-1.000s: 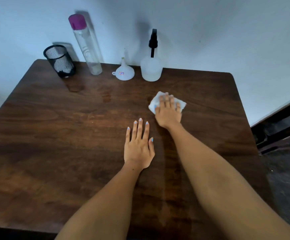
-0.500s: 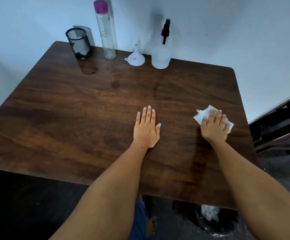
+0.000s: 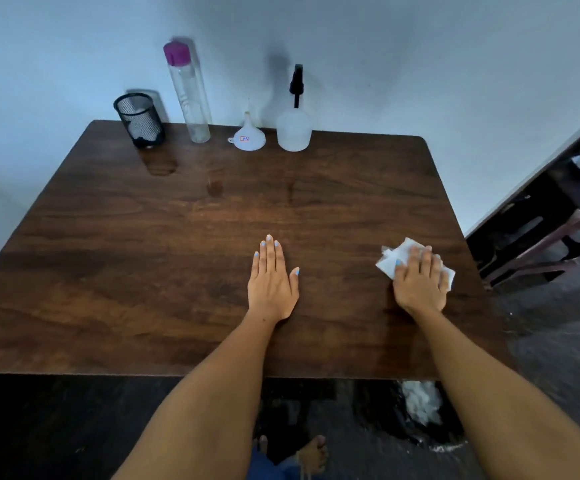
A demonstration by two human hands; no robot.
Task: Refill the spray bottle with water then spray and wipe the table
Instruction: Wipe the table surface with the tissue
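Observation:
A dark wooden table [image 3: 164, 258] fills the view. My right hand [image 3: 419, 282] lies flat on a crumpled white tissue [image 3: 395, 258] near the table's right edge, pressing it onto the wood with straight fingers. My left hand [image 3: 273, 282] rests flat on the table near the middle, fingers together, holding nothing. At the back edge stands the frosted spray bottle [image 3: 294, 129] with a black nozzle, upright. To its left sit a small white funnel [image 3: 249, 137] and a tall clear water bottle [image 3: 189, 95] with a purple cap.
A black mesh cup [image 3: 139, 120] with tissue inside stands at the back left corner. Damp marks [image 3: 164, 166] show on the wood in front of it. A dark chair [image 3: 555, 233] stands right of the table. A bin with white tissue [image 3: 420, 403] sits under the front edge.
My right hand slid the tissue from the table's middle, near the spray bottle, out to the right edge and slightly toward me. My left hand stayed flat in place. The view pulled back.

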